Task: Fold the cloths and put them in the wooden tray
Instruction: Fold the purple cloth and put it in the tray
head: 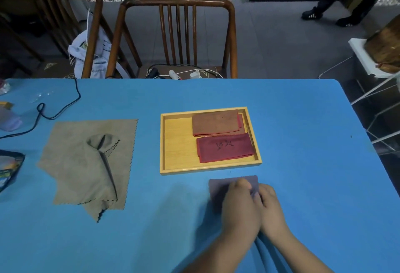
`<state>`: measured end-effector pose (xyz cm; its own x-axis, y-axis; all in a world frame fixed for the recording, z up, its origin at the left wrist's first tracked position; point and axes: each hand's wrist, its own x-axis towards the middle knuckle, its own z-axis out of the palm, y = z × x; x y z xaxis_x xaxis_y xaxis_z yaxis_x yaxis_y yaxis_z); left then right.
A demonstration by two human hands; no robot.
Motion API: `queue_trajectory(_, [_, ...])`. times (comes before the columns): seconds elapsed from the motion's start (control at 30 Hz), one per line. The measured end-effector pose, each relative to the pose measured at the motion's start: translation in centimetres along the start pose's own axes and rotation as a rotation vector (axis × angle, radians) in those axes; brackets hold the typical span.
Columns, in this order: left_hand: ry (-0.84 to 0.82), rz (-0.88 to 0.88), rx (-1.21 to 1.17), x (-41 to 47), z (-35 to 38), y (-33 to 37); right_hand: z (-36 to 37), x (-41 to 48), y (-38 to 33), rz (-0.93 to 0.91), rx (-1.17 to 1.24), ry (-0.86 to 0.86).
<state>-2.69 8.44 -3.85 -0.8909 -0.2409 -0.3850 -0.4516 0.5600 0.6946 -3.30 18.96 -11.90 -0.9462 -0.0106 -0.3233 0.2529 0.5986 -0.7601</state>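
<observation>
A small purple-grey cloth [225, 186] lies on the blue table [303, 142] just in front of the wooden tray [173, 142], toward the near edge; folded to a compact block, its long axis seems to run toward the person, though the hands cover most of it. The left hand [240, 210] and right hand [270, 205] press side by side on it, fingers pinching its right edge. In the tray, two folded cloths lie with long axes left to right: a brown cloth [216, 122] at the far side, a dark red cloth [225, 147] with a dark motif nearer. An olive-tan cloth [86, 164] with scalloped edges lies rumpled and unfolded toward the left edge.
</observation>
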Motion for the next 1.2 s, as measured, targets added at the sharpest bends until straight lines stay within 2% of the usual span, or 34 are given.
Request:
queue_trajectory(0.07, [-0.036,-0.022,0.067,0.1,2.2,0.2,-0.6,0.2,0.5,0.056,0.045,-0.013])
queue_trajectory(0.17, [0.042,-0.006,-0.014,-0.9,2.2,-1.1,-1.3,0.8,0.5,0.059,0.032,0.009])
queue_trajectory(0.2, [0.093,0.022,-0.065,-1.3,1.8,-2.1,-1.4,1.0,0.4,0.043,0.018,0.010])
queue_trajectory(0.27, [0.298,0.023,-0.143,-1.9,0.7,-5.2,-1.4,1.1,0.0,0.040,-0.090,-0.016])
queue_trajectory(0.3, [0.376,-0.036,-0.133,-1.8,0.1,-6.7,-1.3,1.0,-0.2,0.065,-0.163,-0.032])
queue_trajectory(0.33, [0.387,-0.133,-0.099,-1.4,-0.6,-7.9,-1.2,0.9,-0.3,0.101,-0.233,-0.041])
queue_trajectory(0.37, [0.331,-0.238,-0.069,-0.8,-1.0,-8.8,-1.0,0.8,-0.3,0.133,-0.305,-0.050])
queue_trajectory(0.43, [0.120,-0.387,-0.064,0.5,-1.2,-9.0,-0.7,0.4,-0.5,0.179,-0.389,-0.051])
queue_trajectory(0.5, [-0.006,-0.429,-0.127,1.2,-1.2,-7.9,-0.4,-0.1,-0.9,0.219,-0.377,-0.037])
queue_trajectory(0.63, [-0.082,-0.419,-0.271,0.9,-2.0,-6.7,0.1,-1.0,-1.2,0.322,-0.248,-0.079])
queue_trajectory(0.7, [-0.122,-0.301,-0.328,0.4,-3.4,-6.4,0.4,-1.6,-1.6,0.351,-0.100,-0.120])
queue_trajectory(0.8, [-0.211,-0.156,-0.440,0.3,-6.7,-5.8,1.2,-1.7,-3.1,0.372,0.343,-0.242])
queue_trajectory(0.9, [-0.312,-0.157,-0.654,1.9,-10.7,-5.5,1.5,-0.8,-6.2,0.419,0.933,-0.497])
queue_trajectory(0.97, [-0.314,-0.183,-0.779,3.7,-13.0,-6.0,1.6,0.6,-8.5,0.390,1.053,-0.557])
queue_trajectory(1.03, [-0.268,-0.210,-0.784,5.4,-14.7,-7.1,2.1,2.6,-10.8,0.272,0.886,-0.475])
queue_trajectory(1.13, [-0.027,-0.256,-0.500,7.9,-15.4,-9.1,3.4,6.5,-13.4,0.121,0.454,-0.228])
queue_trajectory(1.2, [0.116,-0.275,-0.308,9.3,-15.2,-10.0,4.7,8.4,-14.6,0.038,0.188,-0.193])
